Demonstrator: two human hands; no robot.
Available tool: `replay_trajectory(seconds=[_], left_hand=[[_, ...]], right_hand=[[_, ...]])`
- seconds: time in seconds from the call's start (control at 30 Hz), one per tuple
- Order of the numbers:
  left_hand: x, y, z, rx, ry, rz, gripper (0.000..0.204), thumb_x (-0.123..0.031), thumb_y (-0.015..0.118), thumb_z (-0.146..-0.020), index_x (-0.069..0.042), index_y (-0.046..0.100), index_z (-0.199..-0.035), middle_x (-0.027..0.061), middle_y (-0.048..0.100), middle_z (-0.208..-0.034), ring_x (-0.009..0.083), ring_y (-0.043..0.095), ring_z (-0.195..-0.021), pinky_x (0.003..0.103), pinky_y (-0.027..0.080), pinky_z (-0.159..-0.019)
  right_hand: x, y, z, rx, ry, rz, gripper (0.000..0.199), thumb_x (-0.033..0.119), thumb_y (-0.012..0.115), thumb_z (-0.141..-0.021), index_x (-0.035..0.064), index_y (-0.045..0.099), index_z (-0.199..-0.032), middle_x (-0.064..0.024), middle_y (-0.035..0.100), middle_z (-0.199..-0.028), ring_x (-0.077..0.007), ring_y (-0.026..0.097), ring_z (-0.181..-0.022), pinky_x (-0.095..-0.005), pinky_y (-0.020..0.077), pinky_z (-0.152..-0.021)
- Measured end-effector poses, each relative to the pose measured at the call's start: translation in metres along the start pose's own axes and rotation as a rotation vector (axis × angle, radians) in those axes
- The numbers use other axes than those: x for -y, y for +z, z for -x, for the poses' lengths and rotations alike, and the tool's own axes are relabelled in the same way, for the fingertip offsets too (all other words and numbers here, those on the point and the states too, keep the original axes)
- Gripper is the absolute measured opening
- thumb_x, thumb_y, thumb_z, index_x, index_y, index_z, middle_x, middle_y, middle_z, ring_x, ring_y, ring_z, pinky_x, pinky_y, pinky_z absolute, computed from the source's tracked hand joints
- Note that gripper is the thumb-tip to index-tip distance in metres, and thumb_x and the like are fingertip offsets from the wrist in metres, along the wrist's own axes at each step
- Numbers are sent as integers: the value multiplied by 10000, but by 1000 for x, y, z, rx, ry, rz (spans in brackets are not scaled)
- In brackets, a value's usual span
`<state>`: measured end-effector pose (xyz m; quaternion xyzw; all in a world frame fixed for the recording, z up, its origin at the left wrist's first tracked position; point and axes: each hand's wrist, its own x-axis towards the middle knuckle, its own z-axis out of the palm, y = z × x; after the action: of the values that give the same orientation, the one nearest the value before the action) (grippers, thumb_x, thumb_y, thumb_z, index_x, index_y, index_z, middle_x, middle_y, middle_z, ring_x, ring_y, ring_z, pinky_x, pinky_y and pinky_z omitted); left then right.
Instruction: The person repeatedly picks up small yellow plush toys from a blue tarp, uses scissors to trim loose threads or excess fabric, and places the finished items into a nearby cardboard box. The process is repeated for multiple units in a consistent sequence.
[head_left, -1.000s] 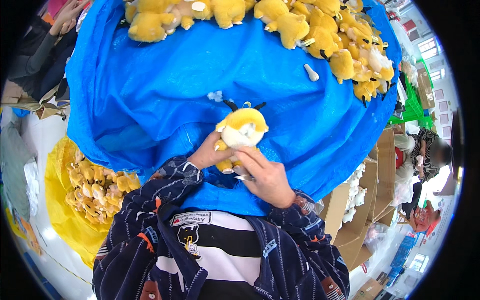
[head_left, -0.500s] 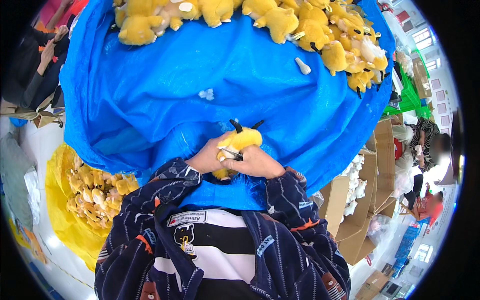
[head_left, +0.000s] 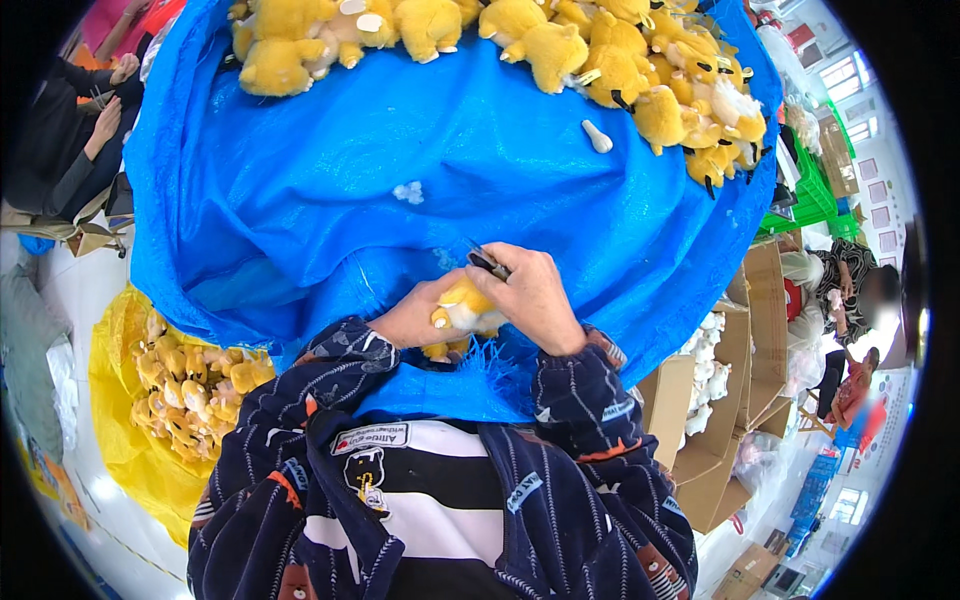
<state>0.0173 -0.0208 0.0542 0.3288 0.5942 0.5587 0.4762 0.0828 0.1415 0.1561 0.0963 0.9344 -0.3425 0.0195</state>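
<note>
My left hand (head_left: 408, 318) is closed around a small yellow plush toy (head_left: 463, 297) with a white patch, close in front of my body. Over the toy's upper end, my right hand (head_left: 538, 298) grips a small dark tool (head_left: 488, 263) with thin metal tips pointing up and away. Its exact kind is blurred. The right fingers also press against the toy and hide its dark ears. Beneath both hands lies a blue plastic sheet (head_left: 300, 170), frayed at its near edge.
Many yellow plush toys (head_left: 560, 50) lie along the sheet's far side. A pale peg-shaped piece (head_left: 597, 136) and white fluff (head_left: 409, 192) rest on it. At left is a yellow sack (head_left: 120, 400) of toys; at right, cardboard boxes (head_left: 765, 320). Other people sit at both sides.
My right hand has risen from the toy's near side to its top, bringing the tool upward. The toy has tilted, and its dark ears are now covered. My left hand stays in place.
</note>
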Motion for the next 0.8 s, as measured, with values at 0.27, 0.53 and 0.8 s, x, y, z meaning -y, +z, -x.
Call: replay_trajectory(seconds=[0.27, 0.53, 0.8], left_hand=[[-7, -3, 6, -182, 208, 315, 573, -151, 702, -811, -16, 418, -1290, 87, 534, -1218, 173, 507, -1132, 323, 422, -954], [-1, -3, 10, -222, 296, 437, 528, -297, 527, -930, 1, 361, -1333, 86, 500, -1249, 170, 490, -1142, 303, 417, -945], [-38, -1, 25, -547, 299, 122, 341, -210, 436, -976, 25, 535, -1203, 84, 620, -1069, 122, 577, -980, 263, 467, -835]], right_hand=[[-41, -10, 9, -460, -36, -344, 340, 151, 640, -855, -44, 574, -1125, -117, 654, -964, -137, 599, -889, -272, 477, -759], [-27, 21, 29, -359, 143, -743, 242, 158, 620, -880, -48, 626, -1006, 9, 610, -790, -32, 507, -692, -195, 421, -605], [-20, 21, 34, -283, 83, -690, 205, 94, 633, -832, -48, 624, -981, 2, 608, -737, -27, 499, -635, -195, 409, -549]])
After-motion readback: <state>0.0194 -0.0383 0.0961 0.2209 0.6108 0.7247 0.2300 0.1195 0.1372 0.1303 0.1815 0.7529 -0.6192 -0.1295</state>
